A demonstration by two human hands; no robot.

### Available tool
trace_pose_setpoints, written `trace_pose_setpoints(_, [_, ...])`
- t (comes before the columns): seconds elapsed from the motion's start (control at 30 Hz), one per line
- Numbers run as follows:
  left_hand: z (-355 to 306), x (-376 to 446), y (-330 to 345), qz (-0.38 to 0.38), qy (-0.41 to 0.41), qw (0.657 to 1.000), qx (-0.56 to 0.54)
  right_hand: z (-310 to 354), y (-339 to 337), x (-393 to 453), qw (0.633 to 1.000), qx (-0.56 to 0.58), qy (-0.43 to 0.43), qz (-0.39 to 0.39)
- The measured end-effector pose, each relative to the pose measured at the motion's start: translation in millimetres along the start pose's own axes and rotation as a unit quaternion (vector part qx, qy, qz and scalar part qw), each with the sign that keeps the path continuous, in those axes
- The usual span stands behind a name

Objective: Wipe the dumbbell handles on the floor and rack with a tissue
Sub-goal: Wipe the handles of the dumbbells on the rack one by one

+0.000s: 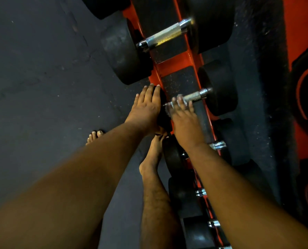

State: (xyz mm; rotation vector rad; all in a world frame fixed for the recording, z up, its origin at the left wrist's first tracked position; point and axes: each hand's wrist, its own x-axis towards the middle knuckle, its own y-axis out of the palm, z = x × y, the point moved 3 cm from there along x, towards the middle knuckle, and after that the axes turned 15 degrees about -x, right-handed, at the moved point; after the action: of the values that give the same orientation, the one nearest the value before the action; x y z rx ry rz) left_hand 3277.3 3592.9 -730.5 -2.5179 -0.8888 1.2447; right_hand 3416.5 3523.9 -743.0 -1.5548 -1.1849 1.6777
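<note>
Resting flat left hand [147, 106] on dumbbell [219, 88] head; wrapping right hand [183, 116] around handle [193, 96], lying crosswise on rack [169, 67], pointing up-right.

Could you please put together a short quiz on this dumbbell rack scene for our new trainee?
1. True or false: the right hand is on the handle of a dumbbell that sits on the orange rack.
2. What does the left hand rest on? A) the floor B) the near black head of that same dumbbell C) the large dumbbell's handle
3. Fill in: the end heads of the dumbbells are ____ in colour.

Key: 1 true; 2 B; 3 black. A pale tissue seems to show under the right hand's fingers, but it is blurred.
</note>
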Motion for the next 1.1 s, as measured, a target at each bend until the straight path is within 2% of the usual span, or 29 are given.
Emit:
trace_pose_setpoints(0.1, [-1.0,-6.0,-1.4,0.017,-0.022,1.0,-0.005,11.4,4.0,-4.5,0.998,0.059,0.013,0.015])
trace_pose_setpoints(0.17, [-5.4,-23.9,-7.3,0.012,-0.03,0.999,-0.016,8.6,-9.3,-20.1,0.97,0.207,0.127,0.014])
trace_pose_setpoints(0.2, [-9.4,-36.3,-11.9,-0.001,-0.025,0.999,-0.025,7.3,-22.2,-30.9,0.923,0.318,0.216,0.008])
trace_pose_setpoints(0.23, [-15.1,-49.4,-16.6,-0.02,-0.014,0.999,-0.042,8.3,-32.1,-41.8,0.851,0.438,0.291,-0.007])
trace_pose_setpoints(0.3, [-23.2,-71.8,-24.1,-0.038,-0.017,0.991,-0.124,19.1,-55.1,-58.1,0.665,0.639,0.387,-0.013])
trace_pose_setpoints(0.33, [-26.3,-81.7,-25.2,-0.031,-0.03,0.982,-0.183,26.2,-64.4,-66.4,0.592,0.7,0.398,0.005])
trace_pose_setpoints(0.37, [-30.2,-93.8,-27.9,-0.016,-0.042,0.971,-0.235,34.0,-76.8,-74.8,0.551,0.735,0.394,0.016])
trace_pose_setpoints(0.4, [-31.3,-101.6,-27.5,-0.005,-0.054,0.959,-0.277,39.5,-84.9,-81.2,0.539,0.748,0.387,0.024])
trace_pose_setpoints(0.53, [-32.2,-125.7,-23.2,0.018,-0.077,0.919,-0.387,49.4,-105.4,-104.7,0.517,0.768,0.378,-0.006])
trace_pose_setpoints(0.7, [-42.5,-143.6,-14.7,0.035,-0.092,0.858,-0.504,47.1,-99.4,-125.5,0.534,0.776,0.336,0.004])
trace_pose_setpoints(0.77, [-44.4,-145.8,-6.8,0.05,-0.097,0.835,-0.539,40.8,-94.6,-133.4,0.554,0.762,0.335,-0.001])
trace_pose_setpoints(0.83, [-47.6,-147.2,6.3,0.054,-0.103,0.82,-0.56,31.6,-83.6,-141.7,0.593,0.735,0.329,-0.008])
trace_pose_setpoints(0.93, [-51.5,-147.0,27.1,0.036,-0.144,0.779,-0.61,16.6,-67.5,-151.3,0.694,0.665,0.274,-0.022])
trace_pose_setpoints(0.97, [-54.3,-147.9,38.6,0.036,-0.153,0.768,-0.621,10.8,-61.6,-159.2,0.717,0.648,0.254,-0.026])
trace_pose_setpoints(1.03, [-58.7,-148.5,54.6,0.039,-0.145,0.771,-0.619,-0.3,-53.8,-171.9,0.723,0.65,0.231,-0.034])
trace_pose_setpoints(1.1, [-59.0,-148.7,64.4,0.032,-0.13,0.799,-0.586,-6.5,-49.7,-179.1,0.712,0.666,0.221,-0.025])
